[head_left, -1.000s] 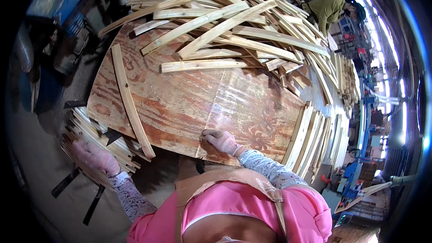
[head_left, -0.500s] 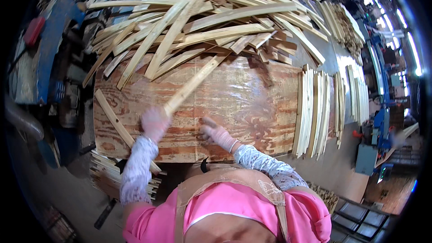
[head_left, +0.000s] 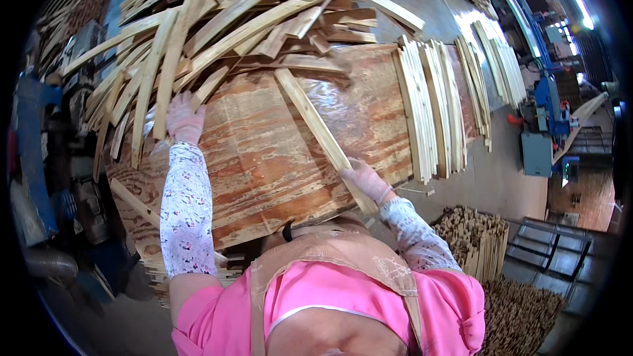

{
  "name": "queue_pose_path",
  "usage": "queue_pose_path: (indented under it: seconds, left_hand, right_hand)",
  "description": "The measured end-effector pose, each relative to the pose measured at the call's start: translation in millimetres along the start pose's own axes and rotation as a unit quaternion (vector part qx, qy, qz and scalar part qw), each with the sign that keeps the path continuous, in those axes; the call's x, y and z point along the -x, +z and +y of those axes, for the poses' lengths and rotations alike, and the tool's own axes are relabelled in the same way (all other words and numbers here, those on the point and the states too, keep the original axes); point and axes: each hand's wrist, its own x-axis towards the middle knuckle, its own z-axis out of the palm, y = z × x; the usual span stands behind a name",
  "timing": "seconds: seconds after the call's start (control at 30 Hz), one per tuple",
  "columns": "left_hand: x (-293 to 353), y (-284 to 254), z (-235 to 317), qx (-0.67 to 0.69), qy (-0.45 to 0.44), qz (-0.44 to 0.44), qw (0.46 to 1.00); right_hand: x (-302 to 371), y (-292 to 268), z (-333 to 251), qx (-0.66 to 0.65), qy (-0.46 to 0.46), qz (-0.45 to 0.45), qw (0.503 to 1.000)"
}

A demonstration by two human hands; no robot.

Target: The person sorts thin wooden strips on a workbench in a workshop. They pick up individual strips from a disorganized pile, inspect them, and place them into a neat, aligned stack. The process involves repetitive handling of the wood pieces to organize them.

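Note:
My right hand [head_left: 366, 182], in a pale glove, is closed round the near part of a wooden strip [head_left: 310, 117]. This strip slants across the worn plywood tabletop [head_left: 264, 138], its far end pointing toward the pile. At the near left edge of the heap of wooden strips [head_left: 257, 16], my gloved left hand [head_left: 185, 118] has its thumb and fingers about the near end of another strip [head_left: 212, 86]. Part of that grip is hidden by the hand itself. Patterned sleeves cover both forearms.
Straight strips stand in neat rows [head_left: 432, 112] along the table's right side. A single strip [head_left: 135, 201] lies at the left edge. Bundled wood pieces [head_left: 471, 237] sit at the near right, and blue machinery [head_left: 547, 115] stands farther right.
The strip that my left hand held is now in my right hand, slanting the other way. My left hand has moved forward and left to the heap. The whole view has turned somewhat.

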Motion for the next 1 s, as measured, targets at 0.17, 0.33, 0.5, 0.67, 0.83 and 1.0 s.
queue_pose_path:
  seconds: [0.17, 0.33, 0.5, 0.67, 0.83, 1.0]
  left_hand:
    - [10.1, 13.8, 1.3, -0.011, 0.035, 0.086, 0.996]
    - [57.4, 11.1, 49.6, 0.116, 0.007, -0.043, 0.992]
    - [142.8, 30.7, 77.5, 0.388, -0.061, -0.112, 0.913]
    - [205.9, 5.4, 93.1, 0.75, -0.135, -0.297, 0.576]
    - [263.6, -5.4, 109.1, 0.778, -0.18, -0.291, 0.527]
    - [271.0, 18.5, 153.2, 0.852, -0.185, -0.291, 0.395]
  right_hand:
    - [89.3, -29.8, 103.4, -0.105, 0.066, 0.069, 0.99]
    - [95.0, -48.9, 168.4, 0.026, 0.057, 0.275, 0.96]
    - [0.0, -115.8, 136.6, 0.333, -0.053, 0.429, 0.838]
    - [-57.4, -184.2, 117.8, 0.456, -0.052, 0.458, 0.761]
    - [-74.1, -185.9, 119.3, 0.461, -0.082, 0.426, 0.774]
    - [-48.8, -94.6, 35.8, 0.157, -0.23, 0.238, 0.931]
